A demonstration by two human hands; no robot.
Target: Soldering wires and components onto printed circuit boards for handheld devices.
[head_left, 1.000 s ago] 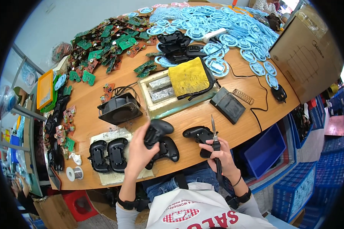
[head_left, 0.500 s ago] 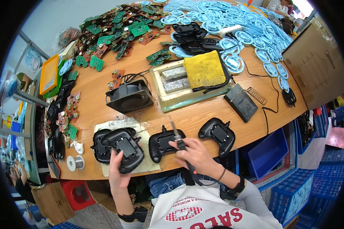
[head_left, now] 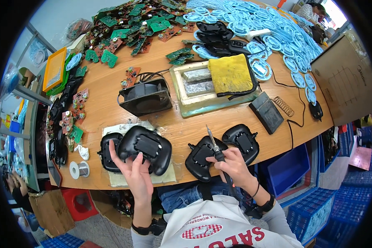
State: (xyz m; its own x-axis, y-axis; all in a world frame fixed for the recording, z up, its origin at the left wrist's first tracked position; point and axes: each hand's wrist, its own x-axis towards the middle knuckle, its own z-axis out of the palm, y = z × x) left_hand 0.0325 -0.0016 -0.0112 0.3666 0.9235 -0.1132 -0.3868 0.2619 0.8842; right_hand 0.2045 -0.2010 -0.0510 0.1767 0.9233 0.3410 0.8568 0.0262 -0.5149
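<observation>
A black game controller (head_left: 146,145) lies tilted in my left hand (head_left: 138,175). The thumb rests on its face and the index finger stretches out along its left; the other fingers are partly hidden. Beneath and to the left, another black controller (head_left: 108,155) sits on a pale, stained sheet (head_left: 166,177). In my right hand (head_left: 232,165) is a soldering iron (head_left: 215,149), gripped by its handle, its metal tip pointing up and away. My right fingers are at the edge of a third controller (head_left: 199,159), which lies against a fourth (head_left: 243,140).
A black fan (head_left: 146,99) stands beyond the controllers, beside a tray with a yellow cloth (head_left: 231,76). A black block (head_left: 266,113) with a coiled spring (head_left: 284,106) lies right. Solder wire (head_left: 79,169) sits left. Circuit boards (head_left: 132,35) and blue rings (head_left: 273,41) heap up behind.
My right hand and the third controller have moved right, toward the fourth controller. The controller in my left hand has turned and risen, and my left index finger has stretched out.
</observation>
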